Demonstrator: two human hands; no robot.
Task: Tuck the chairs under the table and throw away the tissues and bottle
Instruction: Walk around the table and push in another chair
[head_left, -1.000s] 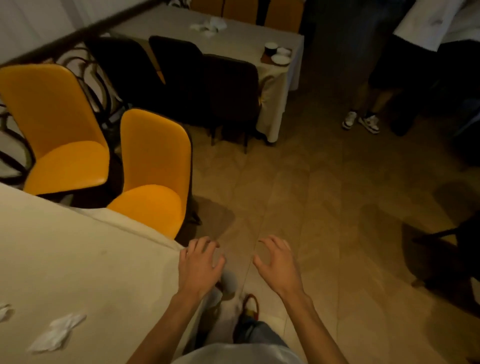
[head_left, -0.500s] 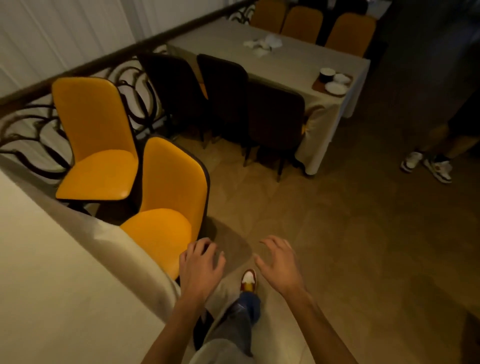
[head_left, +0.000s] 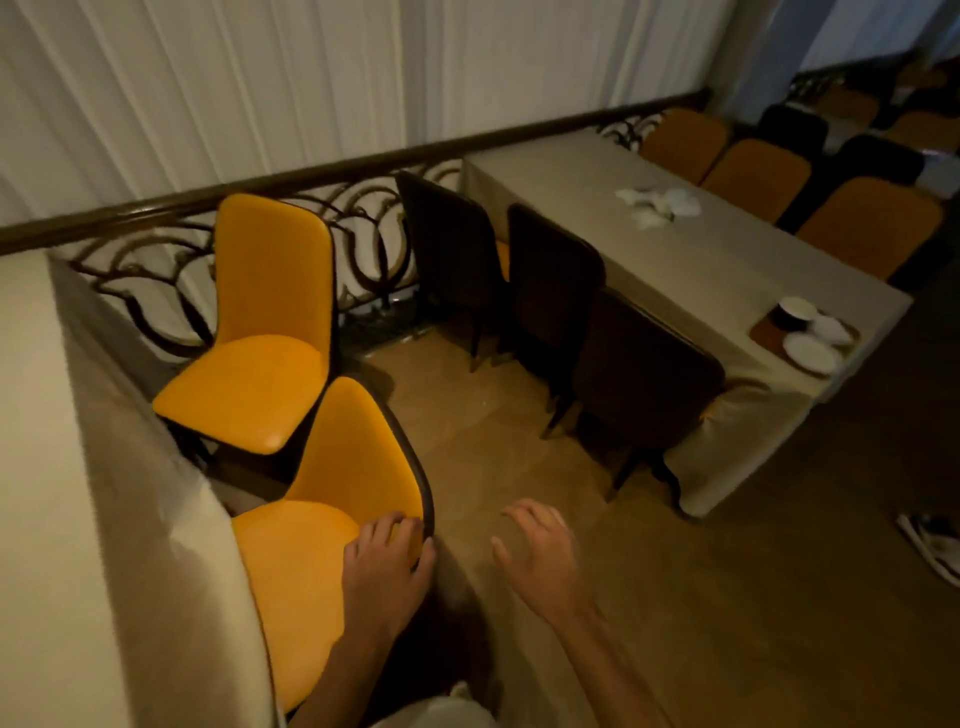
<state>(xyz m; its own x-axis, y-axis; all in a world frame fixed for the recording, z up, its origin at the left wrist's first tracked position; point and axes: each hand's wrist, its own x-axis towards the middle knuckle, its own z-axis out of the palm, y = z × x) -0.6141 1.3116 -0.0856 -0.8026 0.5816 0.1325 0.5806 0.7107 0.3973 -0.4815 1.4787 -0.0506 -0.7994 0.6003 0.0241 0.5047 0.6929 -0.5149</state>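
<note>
Two orange chairs stand pulled out from the cloth-covered table (head_left: 78, 467) at my left. The near orange chair (head_left: 353, 457) is angled with its seat partly under the cloth. My left hand (head_left: 387, 561) grips the side edge of its backrest, fingers on the orange front and thumb on the dark rim. My right hand (head_left: 540, 556) hovers over the floor beside it, fingers spread and holding nothing. The far orange chair (head_left: 260, 364) stands by the railing. White tissues (head_left: 657, 202) lie on the other table. No bottle is in view.
The second table (head_left: 701, 270) has three dark chairs (head_left: 550, 291) tucked along its near side and a tray of dishes (head_left: 805, 338) at its end. An iron railing (head_left: 156, 270) and curtain run behind. A person's shoe (head_left: 935, 545) is at the right edge.
I have stepped closer and turned left toward the orange chairs. My left hand has come off the table corner and taken hold of the near chair's backrest edge. My right hand stays open.
</note>
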